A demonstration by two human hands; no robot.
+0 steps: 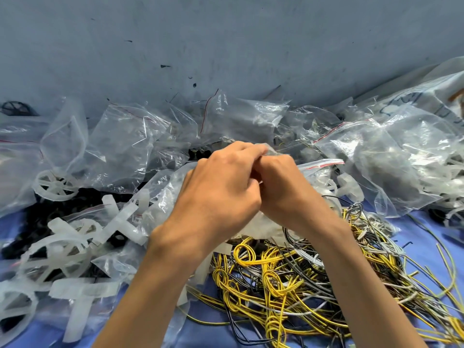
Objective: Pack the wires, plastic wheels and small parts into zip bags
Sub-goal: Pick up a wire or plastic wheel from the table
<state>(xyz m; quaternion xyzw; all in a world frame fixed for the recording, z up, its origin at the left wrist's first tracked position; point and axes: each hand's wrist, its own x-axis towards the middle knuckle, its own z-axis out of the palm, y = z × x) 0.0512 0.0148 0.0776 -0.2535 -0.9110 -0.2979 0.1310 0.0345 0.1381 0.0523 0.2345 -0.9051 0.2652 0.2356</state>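
Fingers [241,149] of the left hand [221,189] were curled and clamped on the crumpled mouth of a clear zip bag [272,151], knuckle to knuckle with the right hand [283,189], likewise closed on it. At left lay translucent white plastic wheels [54,184] among empty bags [120,146]; below the wrists, tangled yellow, grey and black wires [301,277]; at right, filled bags [401,156].

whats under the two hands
A clear zip bag, gripped by the left hand and right hand, over tangled yellow, black and grey wires. Its contents are hidden by the hands.
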